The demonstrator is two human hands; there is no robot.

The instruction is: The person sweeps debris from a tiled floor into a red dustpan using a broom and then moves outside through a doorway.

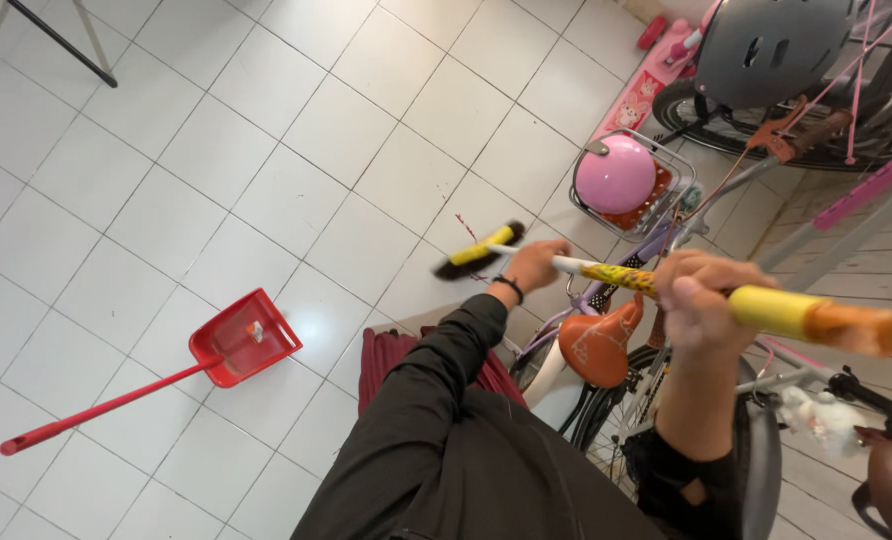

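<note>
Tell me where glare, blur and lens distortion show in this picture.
Head view: glare sits on the glossy floor tiles beside the red dustpan; the right hand and the broom handle's near end are soft and blurred; wide-angle distortion bends the tile lines and tilts the whole scene.

The right hand (pixel 701 300) hides part of the broom stick (pixel 766 308) — its far end is blurry. The bike (pixel 616 350) is partly hidden behind both arms. The dark helmet (pixel 771 45) and the stand (pixel 51 35) are cut off by the top edge.

Yellow-handled broom (pixel 666 285); level, black-bristled
</note>
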